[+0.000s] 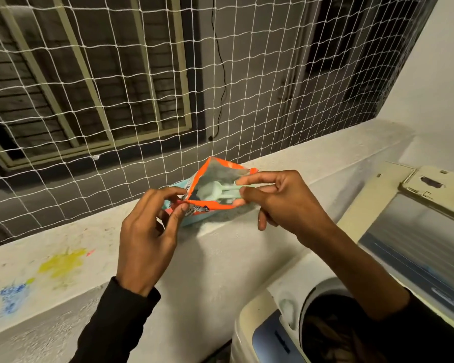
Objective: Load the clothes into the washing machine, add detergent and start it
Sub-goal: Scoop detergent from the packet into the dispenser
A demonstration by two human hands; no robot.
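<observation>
Detergent pouch (pixel 197 216): open, on ledge (pixel 286 163) against netting (pixel 142 74)
Left hand (pixel 152 231): pinches pouch rim
Right hand (pixel 281 203): pinches green scoop (pixel 215 191)
Washing machine (pixel 268 334): lid (pixel 417 231) up, clothes (pixel 333 336) inside

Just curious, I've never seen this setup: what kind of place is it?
Probably a home balcony or utility ledge used for laundry: a top-loading washing machine with its lid up, a detergent pouch on the concrete ledge, and safety netting facing another building.

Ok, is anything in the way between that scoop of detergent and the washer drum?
Nothing visible blocks it. The right hand pinches the scoop inside the open detergent pouch on the ledge; the left hand holds the pouch's mouth. The washer's lid is raised and the drum lies open below right.
</observation>
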